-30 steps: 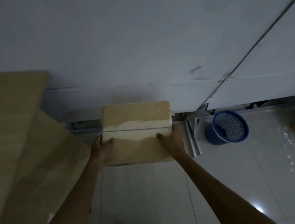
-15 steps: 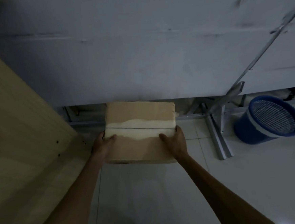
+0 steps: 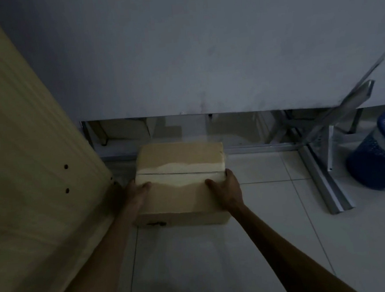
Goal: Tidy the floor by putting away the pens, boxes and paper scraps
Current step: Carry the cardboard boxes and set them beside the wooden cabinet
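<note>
A brown cardboard box point(image 3: 179, 167) with a taped seam across its top is low over the white tiled floor, in front of the gap under a grey partition. My left hand point(image 3: 136, 193) grips its left side, thumb lying on the top. My right hand point(image 3: 227, 187) grips the right side the same way. Whether the box's bottom touches the tiles I cannot tell. No pens or paper scraps are in view.
A pale wooden board point(image 3: 26, 159) leans close on the left, almost touching the box. A grey partition wall point(image 3: 202, 53) stands behind, with metal feet point(image 3: 323, 181) on the floor to the right. A blue mesh waste basket point(image 3: 381, 154) sits at the right edge.
Both hands have carried the box down towards the floor by the partition's gap. The view has dropped and come closer, so the basket slid to the right edge.
</note>
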